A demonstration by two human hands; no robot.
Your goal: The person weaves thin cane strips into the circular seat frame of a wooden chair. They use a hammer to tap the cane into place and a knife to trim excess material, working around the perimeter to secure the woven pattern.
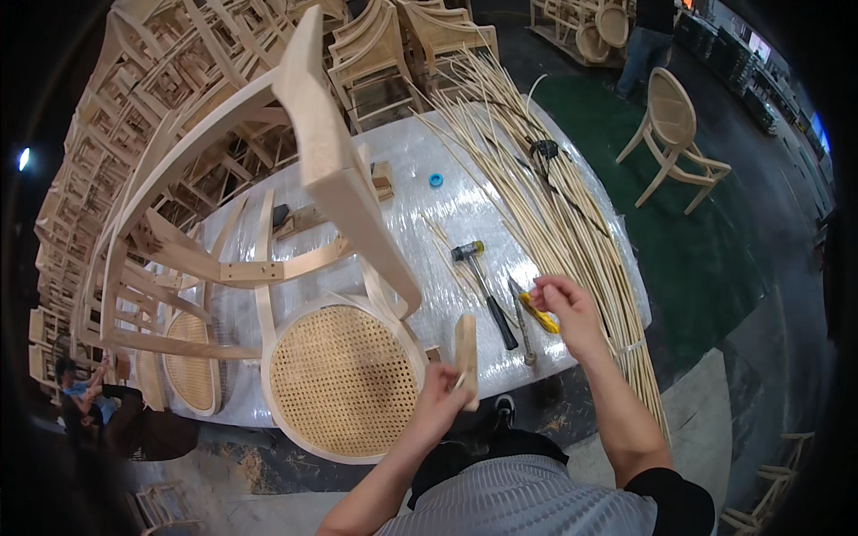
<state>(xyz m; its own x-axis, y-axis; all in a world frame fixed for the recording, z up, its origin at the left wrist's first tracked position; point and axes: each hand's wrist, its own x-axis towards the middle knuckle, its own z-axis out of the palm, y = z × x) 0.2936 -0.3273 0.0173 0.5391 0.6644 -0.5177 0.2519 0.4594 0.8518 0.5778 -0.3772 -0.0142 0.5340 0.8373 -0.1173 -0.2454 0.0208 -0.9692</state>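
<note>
My left hand (436, 399) is closed on a short flat wooden stick (466, 353), which stands up out of the fingers beside a round woven cane panel (344, 384) of a light wood chair frame (357, 223). My right hand (574, 314) hovers over the table's right part with fingers curled in a pinch; whatever may be between them is too small to tell. Just below its fingers lies a yellow utility knife (542, 318). To the left of that are a slim metal tool (525, 335) and a mallet (487, 293) with a black handle.
A long bundle of thin rattan canes (572, 192) lies along the right side of the plastic-wrapped table (407, 214). A blue ring (435, 180) sits farther back. Stacked chair frames (170, 107) rise at left; a single chair (672, 134) and another person (648, 45) are beyond.
</note>
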